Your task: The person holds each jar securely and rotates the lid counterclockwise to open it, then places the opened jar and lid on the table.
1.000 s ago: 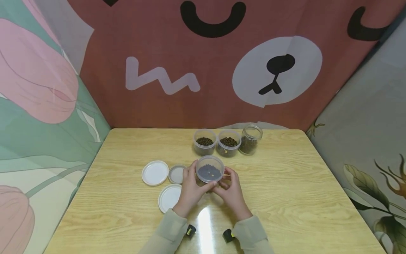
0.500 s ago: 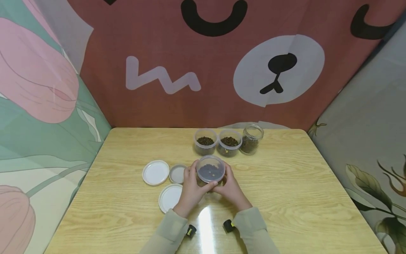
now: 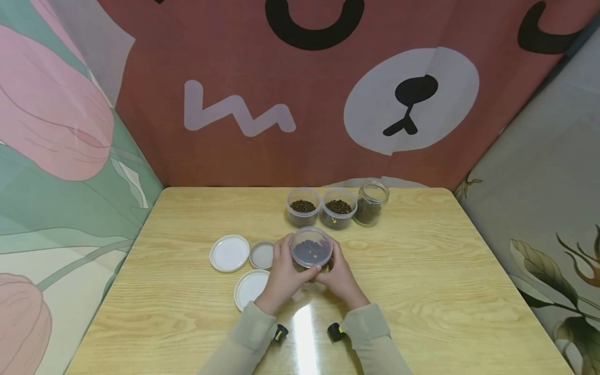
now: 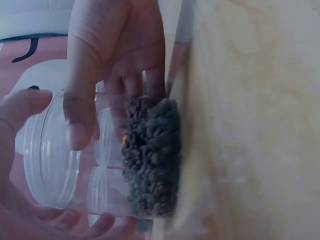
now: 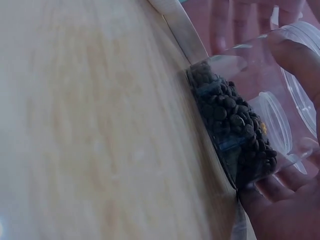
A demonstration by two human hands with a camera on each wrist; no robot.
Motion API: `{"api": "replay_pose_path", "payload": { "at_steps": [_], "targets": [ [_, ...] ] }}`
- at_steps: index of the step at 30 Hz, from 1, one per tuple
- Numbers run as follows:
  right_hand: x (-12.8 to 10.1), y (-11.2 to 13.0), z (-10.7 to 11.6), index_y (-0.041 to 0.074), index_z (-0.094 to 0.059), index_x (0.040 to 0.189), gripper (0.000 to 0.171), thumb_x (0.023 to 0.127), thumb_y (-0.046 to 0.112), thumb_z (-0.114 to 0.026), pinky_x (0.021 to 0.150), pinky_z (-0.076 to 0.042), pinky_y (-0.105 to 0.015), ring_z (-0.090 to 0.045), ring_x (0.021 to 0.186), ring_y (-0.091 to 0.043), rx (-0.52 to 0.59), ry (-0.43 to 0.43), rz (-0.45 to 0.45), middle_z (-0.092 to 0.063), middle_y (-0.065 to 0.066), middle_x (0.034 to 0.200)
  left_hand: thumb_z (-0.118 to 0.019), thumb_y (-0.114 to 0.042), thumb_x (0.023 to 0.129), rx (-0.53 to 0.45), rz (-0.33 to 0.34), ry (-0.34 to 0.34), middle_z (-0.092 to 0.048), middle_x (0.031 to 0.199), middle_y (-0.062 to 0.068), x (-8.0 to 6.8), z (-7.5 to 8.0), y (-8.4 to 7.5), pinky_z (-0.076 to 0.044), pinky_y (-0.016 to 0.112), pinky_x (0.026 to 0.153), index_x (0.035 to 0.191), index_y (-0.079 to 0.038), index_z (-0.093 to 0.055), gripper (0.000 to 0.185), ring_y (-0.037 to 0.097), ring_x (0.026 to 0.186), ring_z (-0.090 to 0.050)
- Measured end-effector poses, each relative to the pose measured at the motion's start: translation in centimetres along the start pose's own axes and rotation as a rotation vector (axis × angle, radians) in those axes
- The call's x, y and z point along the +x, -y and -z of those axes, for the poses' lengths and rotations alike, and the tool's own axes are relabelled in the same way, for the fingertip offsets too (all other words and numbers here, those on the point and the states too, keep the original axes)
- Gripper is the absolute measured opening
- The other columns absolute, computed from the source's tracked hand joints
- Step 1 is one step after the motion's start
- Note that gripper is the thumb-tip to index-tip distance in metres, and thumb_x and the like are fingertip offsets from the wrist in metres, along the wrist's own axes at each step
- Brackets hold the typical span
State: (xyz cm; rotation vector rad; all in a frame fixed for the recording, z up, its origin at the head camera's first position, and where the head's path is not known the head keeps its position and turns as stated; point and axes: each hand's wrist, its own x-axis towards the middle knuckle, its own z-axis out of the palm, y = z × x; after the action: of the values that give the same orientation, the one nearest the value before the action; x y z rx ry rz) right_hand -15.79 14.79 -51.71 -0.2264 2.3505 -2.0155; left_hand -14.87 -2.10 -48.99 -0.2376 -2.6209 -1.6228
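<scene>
A clear round tub (image 3: 311, 250) with dark pellets and a few yellow bits stands upright between my two hands, at the middle of the table. Its top looks hazy and translucent, with a ridged rim. My left hand (image 3: 287, 276) grips the left side, thumb across the front. My right hand (image 3: 343, 277) holds the right side, fingers curved round the wall and thumb near the other thumb. In the left wrist view the pellets (image 4: 152, 160) fill the lower part of the tub. The right wrist view shows the tub's base (image 5: 212, 132) close over the tabletop.
Behind stand two open pellet tubs, a left one (image 3: 303, 208) and a right one (image 3: 338, 209), beside an open glass jar (image 3: 370, 204). Left of my hands lie two white lids (image 3: 229, 253) (image 3: 250, 289) and a smaller grey lid (image 3: 261, 254). A printed cloth (image 3: 225, 156) hangs behind the table.
My right hand's fingers have moved in from loosely bent beside the tub to curve against its side. The left hand keeps its grip, and the tub stays nearly in place.
</scene>
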Motion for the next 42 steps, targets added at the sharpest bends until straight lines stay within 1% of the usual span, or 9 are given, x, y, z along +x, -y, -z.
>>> {"api": "replay_pose_path", "payload": {
  "at_steps": [3,7,11,14,18,23,27,32,42],
  "targets": [
    [0.1,-0.6,0.0,0.006,-0.030,0.155,0.103,0.069,-0.008,-0.084,0.120,-0.024,-0.053,-0.034,0.146,-0.038,-0.004,-0.011,0.003,-0.039,-0.022,0.156,-0.090,-0.031,0.070,0.053,-0.069,0.018,-0.027,0.155,0.023,0.7,0.3,-0.4,-0.036,0.060,0.111,0.154,-0.002,-0.029,0.108,0.044,0.141,-0.033],
    [0.2,-1.1,0.0,0.009,-0.030,0.154,0.102,0.070,-0.006,-0.085,0.120,-0.024,-0.053,-0.034,0.146,-0.037,0.016,-0.009,0.006,-0.038,-0.020,0.158,-0.092,-0.030,0.069,0.172,-0.190,0.070,-0.026,0.160,0.018,2.0,1.0,-1.7,-0.036,0.063,0.110,0.151,-0.008,-0.041,0.099,0.042,0.145,-0.026],
    [0.2,-0.9,0.1,0.012,-0.028,0.155,0.100,0.074,-0.003,-0.085,0.121,-0.022,-0.053,-0.031,0.148,-0.036,0.022,0.008,0.001,-0.034,-0.017,0.160,-0.090,-0.033,0.072,0.346,-0.326,0.157,-0.036,0.158,0.012,3.4,1.7,-3.1,-0.030,0.058,0.115,0.141,-0.015,-0.058,0.078,0.037,0.147,-0.027],
    [0.1,-0.7,0.1,0.013,-0.028,0.155,0.098,0.076,-0.001,-0.085,0.121,-0.023,-0.054,-0.031,0.147,-0.035,0.004,0.013,-0.009,-0.035,-0.016,0.160,-0.086,-0.038,0.075,0.485,-0.392,0.228,-0.043,0.156,0.009,4.3,1.8,-3.9,-0.027,0.056,0.117,0.132,-0.022,-0.067,0.062,0.035,0.145,-0.031],
    [0.1,-0.6,0.0,0.011,-0.029,0.153,0.095,0.077,0.003,-0.085,0.119,-0.026,-0.055,-0.033,0.146,-0.038,-0.013,0.032,-0.013,-0.035,-0.017,0.159,-0.082,-0.042,0.077,0.588,-0.393,0.299,-0.047,0.153,0.008,4.8,1.8,-4.3,-0.032,0.058,0.114,0.129,-0.030,-0.069,0.054,0.035,0.141,-0.037],
    [0.0,-0.7,0.0,0.011,-0.028,0.154,0.097,0.076,0.003,-0.086,0.121,-0.022,-0.054,-0.030,0.148,-0.036,-0.013,0.042,-0.014,-0.032,-0.015,0.161,-0.080,-0.039,0.078,0.586,-0.379,0.324,-0.051,0.150,0.008,4.9,1.6,-4.3,-0.039,0.057,0.108,0.130,-0.031,-0.068,0.054,0.034,0.137,-0.042],
    [0.0,-0.8,0.1,0.012,-0.027,0.155,0.100,0.075,0.003,-0.087,0.120,-0.023,-0.054,-0.030,0.148,-0.036,-0.012,0.032,-0.015,-0.031,-0.014,0.162,-0.080,-0.037,0.079,0.556,-0.404,0.313,-0.053,0.148,0.011,5.0,1.3,-4.2,-0.040,0.058,0.107,0.129,-0.029,-0.069,0.052,0.035,0.136,-0.043],
    [0.0,-0.7,0.1,0.014,-0.025,0.156,0.102,0.075,0.003,-0.086,0.120,-0.025,-0.052,-0.032,0.147,-0.035,-0.013,0.029,-0.018,-0.029,-0.013,0.163,-0.080,-0.038,0.079,0.554,-0.430,0.268,-0.054,0.145,0.012,4.9,1.1,-3.9,-0.040,0.058,0.107,0.127,-0.028,-0.071,0.050,0.035,0.135,-0.044],
    [-0.3,-0.6,-0.2,0.018,-0.021,0.160,0.104,0.079,0.001,-0.084,0.120,-0.029,-0.048,-0.037,0.145,-0.033,0.029,0.041,-0.019,-0.030,-0.012,0.162,-0.082,-0.040,0.082,0.558,-0.399,0.243,-0.052,0.148,0.011,4.3,0.6,-3.8,-0.036,0.057,0.112,0.127,-0.027,-0.070,0.048,0.035,0.138,-0.042]
  ]
}}
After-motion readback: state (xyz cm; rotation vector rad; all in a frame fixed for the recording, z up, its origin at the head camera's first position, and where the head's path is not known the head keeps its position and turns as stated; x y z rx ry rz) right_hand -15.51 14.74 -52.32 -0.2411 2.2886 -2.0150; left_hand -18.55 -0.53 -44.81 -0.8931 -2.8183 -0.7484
